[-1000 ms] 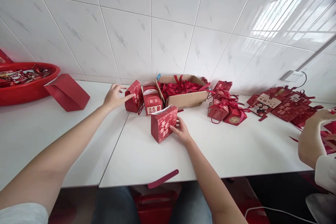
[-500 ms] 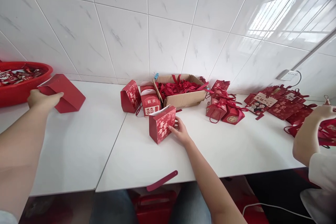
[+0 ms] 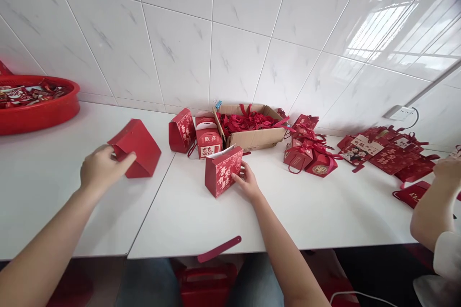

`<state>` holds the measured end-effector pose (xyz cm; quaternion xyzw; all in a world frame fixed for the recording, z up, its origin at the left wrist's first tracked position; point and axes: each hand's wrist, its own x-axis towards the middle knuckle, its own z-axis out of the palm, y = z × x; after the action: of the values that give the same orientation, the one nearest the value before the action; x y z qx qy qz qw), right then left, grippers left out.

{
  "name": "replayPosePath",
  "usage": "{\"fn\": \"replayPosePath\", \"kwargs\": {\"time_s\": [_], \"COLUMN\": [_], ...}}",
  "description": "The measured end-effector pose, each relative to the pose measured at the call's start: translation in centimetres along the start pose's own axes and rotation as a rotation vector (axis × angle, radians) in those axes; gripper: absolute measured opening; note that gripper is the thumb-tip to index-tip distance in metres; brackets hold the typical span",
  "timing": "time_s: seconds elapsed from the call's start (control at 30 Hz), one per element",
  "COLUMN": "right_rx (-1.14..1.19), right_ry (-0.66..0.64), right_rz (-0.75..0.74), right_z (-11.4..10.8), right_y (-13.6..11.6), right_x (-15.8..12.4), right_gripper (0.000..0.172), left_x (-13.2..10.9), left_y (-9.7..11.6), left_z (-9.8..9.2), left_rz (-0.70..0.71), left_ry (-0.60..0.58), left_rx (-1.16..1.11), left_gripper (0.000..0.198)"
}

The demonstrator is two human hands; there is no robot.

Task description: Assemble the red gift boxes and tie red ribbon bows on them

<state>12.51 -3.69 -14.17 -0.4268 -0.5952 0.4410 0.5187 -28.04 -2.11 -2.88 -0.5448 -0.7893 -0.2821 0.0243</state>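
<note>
My left hand [image 3: 105,167] grips a plain-sided red gift box [image 3: 139,149] by its left end, tilted above the left part of the table. In front of me, my right hand [image 3: 248,181] holds the side of a second red gift box [image 3: 224,172] with pale printed characters; its top flaps look open and it stands on the table. Behind it are another printed red box [image 3: 182,130] and a red box with a handle cut-out [image 3: 208,140]. A dark red strap [image 3: 219,249] lies at the table's front edge.
A red basin [image 3: 43,116] of wrapped sweets stands far left. A carton [image 3: 257,138] of red ribbons sits by the wall. Right of it are ribboned boxes [image 3: 301,153] and flat red bags [image 3: 391,158]. A co-worker's arm [image 3: 434,201] reaches in at the right.
My left hand has brought the plain-sided red box rightward and nearer, away from the basin. My right hand keeps its hold on the printed box. The view has shifted slightly left.
</note>
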Motion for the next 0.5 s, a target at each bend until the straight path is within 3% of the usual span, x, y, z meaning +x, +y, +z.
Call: {"fn": "replayPosePath", "kwargs": {"time_s": [0.1, 0.2, 0.37, 0.5], "right_rx": [-0.001, -0.004, -0.012, -0.010], "right_ry": [-0.002, 0.009, 0.024, 0.031], "right_rz": [0.004, 0.012, 0.014, 0.016], "right_z": [0.0, 0.0, 0.0, -0.1], "right_y": [0.1, 0.2, 0.1, -0.1], "right_x": [0.0, 0.0, -0.1, -0.3], "right_gripper": [0.057, 0.058, 0.058, 0.059], "left_x": [-4.5, -7.3, -8.2, -8.3], "left_y": [1.8, 3.0, 5.6, 6.3], "left_z": [-0.2, 0.2, 2.0, 1.9], "left_rz": [0.051, 0.250, 0.310, 0.323], "left_ry": [-0.039, -0.025, -0.072, -0.150], "left_rx": [-0.057, -0.194, -0.366, -0.479], "left_gripper": [0.029, 0.027, 0.026, 0.047]}}
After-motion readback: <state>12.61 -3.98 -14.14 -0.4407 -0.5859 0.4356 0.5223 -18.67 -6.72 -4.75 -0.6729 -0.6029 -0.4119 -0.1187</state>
